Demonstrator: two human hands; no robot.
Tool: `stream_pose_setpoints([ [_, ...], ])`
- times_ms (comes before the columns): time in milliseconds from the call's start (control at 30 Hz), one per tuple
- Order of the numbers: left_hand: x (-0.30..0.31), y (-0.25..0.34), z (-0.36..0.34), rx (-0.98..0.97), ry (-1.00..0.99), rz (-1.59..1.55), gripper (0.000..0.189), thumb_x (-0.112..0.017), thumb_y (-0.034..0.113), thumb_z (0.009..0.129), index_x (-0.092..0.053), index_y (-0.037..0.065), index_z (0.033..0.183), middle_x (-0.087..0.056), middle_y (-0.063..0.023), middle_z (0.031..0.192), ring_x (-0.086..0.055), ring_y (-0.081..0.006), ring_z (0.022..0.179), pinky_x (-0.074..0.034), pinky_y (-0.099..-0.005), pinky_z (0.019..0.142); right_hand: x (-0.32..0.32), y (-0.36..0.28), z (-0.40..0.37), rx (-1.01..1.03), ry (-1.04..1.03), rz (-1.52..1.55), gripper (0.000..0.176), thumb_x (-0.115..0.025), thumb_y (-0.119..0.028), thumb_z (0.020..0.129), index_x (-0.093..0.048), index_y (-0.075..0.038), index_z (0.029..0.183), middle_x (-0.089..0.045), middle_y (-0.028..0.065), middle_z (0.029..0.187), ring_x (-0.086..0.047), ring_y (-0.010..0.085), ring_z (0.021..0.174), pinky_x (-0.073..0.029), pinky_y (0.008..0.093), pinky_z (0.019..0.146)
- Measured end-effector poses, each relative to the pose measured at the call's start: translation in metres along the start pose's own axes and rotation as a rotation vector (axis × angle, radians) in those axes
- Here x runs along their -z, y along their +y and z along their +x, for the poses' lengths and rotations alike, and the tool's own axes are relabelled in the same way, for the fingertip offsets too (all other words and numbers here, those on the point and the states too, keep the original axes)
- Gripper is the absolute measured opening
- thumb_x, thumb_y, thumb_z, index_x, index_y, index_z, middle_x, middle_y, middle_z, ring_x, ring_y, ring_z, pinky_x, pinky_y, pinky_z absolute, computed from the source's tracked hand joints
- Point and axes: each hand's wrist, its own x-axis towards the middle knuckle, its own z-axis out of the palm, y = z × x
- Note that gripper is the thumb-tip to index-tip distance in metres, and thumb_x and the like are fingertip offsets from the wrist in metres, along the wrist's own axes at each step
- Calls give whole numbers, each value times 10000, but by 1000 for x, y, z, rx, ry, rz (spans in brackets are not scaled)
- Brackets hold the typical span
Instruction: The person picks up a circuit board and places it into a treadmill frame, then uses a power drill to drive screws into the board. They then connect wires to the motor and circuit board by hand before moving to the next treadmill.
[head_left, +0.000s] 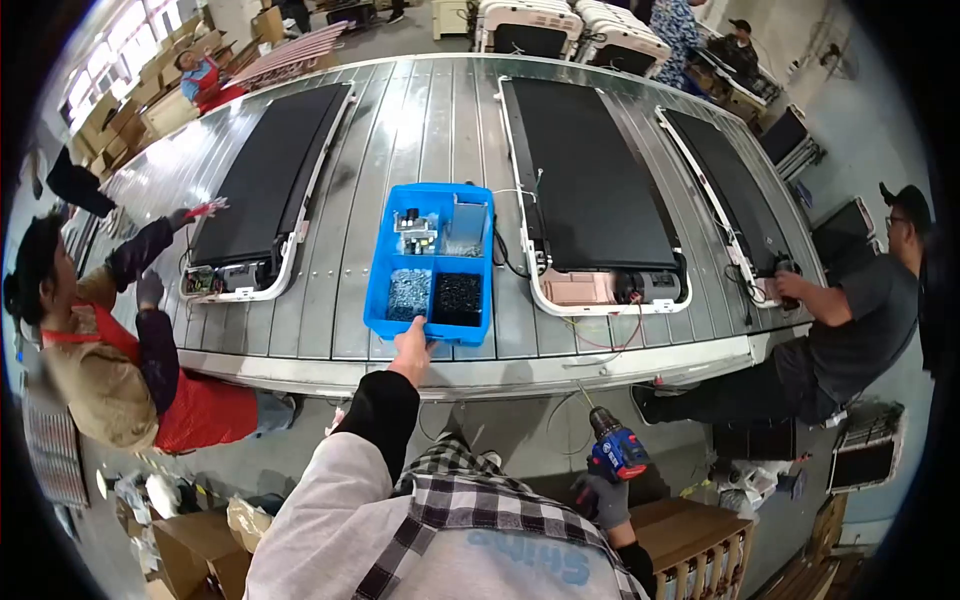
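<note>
Single head-worn fisheye view, forward-down over conveyor (430, 120); left hand (412, 345) near; corners probably vignetted.

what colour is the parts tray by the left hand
Blue; the tray at the left hand shows best in the head view.

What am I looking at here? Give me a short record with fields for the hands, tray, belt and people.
left hand: at the near edge of the blue tray
right hand: gloved, gripping a blue drill
tray contents: small hardware in four compartments
conveyor: carries three black treadmills
others: person at left and person at right, each reaching to a treadmill
</note>
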Motion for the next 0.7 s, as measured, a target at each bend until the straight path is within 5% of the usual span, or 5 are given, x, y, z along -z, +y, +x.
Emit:
stream_pose_setpoints([
  [100,-22,16,-22,-56,-109,43,195,-633,217,834,-500,81,875,-484,-28,829,-502,-141,764,-504,-341,628,-35,-45,4,41,8,-62,236,-590,-53,742,-573,5,970,-619,81,790,-605,177,668,-484,284,601],
  [300,29,49,10,-1004,517,784,797,-720,260,745,-288,-28,1349,-389,-295,1271,-385,-386,1178,-279,-478,1008,-42,-86,55,66,27,-143,185,-569,-95,773,-586,20,917,-633,87,725,-606,175,618,-474,277,572],
  [467,-74,148,61,-1333,146,1026,358,-668,260,775,-587,11,1019,-568,-164,1007,-485,-340,999,-389,-436,871,-27,-108,84,9,45,-171,179,-569,-111,776,-590,15,901,-633,84,730,-604,173,634,-473,280,588],
  [533,-128,167,91,-1372,85,1227,354,-661,292,782,-597,18,996,-581,-162,978,-515,-337,959,-426,-427,836,-23,-112,87,-13,60,-182,177,-569,-118,777,-591,13,895,-633,83,732,-604,171,640,-473,281,595],
  [700,-190,169,149,-773,13,1861,414,-661,449,740,-675,58,873,-660,-153,902,-637,-330,850,-517,-420,727,-12,-122,96,-49,101,-189,175,-568,-133,780,-595,7,880,-632,80,737,-602,168,656,-472,285,611],
])
